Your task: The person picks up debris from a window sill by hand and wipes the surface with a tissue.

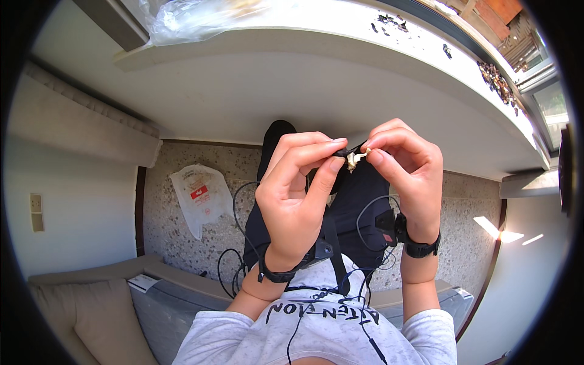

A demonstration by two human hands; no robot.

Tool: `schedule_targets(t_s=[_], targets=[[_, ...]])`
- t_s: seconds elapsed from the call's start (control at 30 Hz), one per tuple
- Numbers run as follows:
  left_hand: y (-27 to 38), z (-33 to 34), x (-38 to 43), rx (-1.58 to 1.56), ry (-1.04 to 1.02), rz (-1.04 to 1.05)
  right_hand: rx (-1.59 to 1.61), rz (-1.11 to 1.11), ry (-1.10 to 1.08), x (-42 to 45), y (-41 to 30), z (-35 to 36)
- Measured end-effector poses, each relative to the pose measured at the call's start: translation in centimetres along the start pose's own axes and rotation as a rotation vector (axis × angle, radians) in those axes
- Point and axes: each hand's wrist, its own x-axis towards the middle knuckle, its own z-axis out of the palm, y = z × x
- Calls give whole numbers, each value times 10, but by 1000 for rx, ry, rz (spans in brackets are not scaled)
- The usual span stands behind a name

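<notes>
Between thumb and fingers, my left hand point(294, 187) pinches a small dark piece point(341, 153), perhaps a shell or pod. A pale, crumpled, fibrous bit point(355, 159) sticks out from its right side. The fingertips of my right hand point(406, 164) are closed on the upper right end of that pale bit. Both hands are held close together above my dark-clothed lap. What exactly the dark and pale material is cannot be made out.
Ahead runs a white windowsill point(310, 41) with scattered dark fragments point(390, 23), a heap of brown pieces point(495, 82) and a clear plastic bag point(187, 20). A printed plastic bag point(203, 196) lies on the speckled floor. Black cables point(235, 269) hang around my wrists and lap.
</notes>
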Motion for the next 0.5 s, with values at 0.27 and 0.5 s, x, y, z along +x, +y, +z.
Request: schedule_targets(t_s=[0.27,0.5], targets=[[-3,-1,1,88,-11,169,152,20,23,-1,1,3],[-4,-4,1,119,14,291,238,36,54,-3,3,2]])
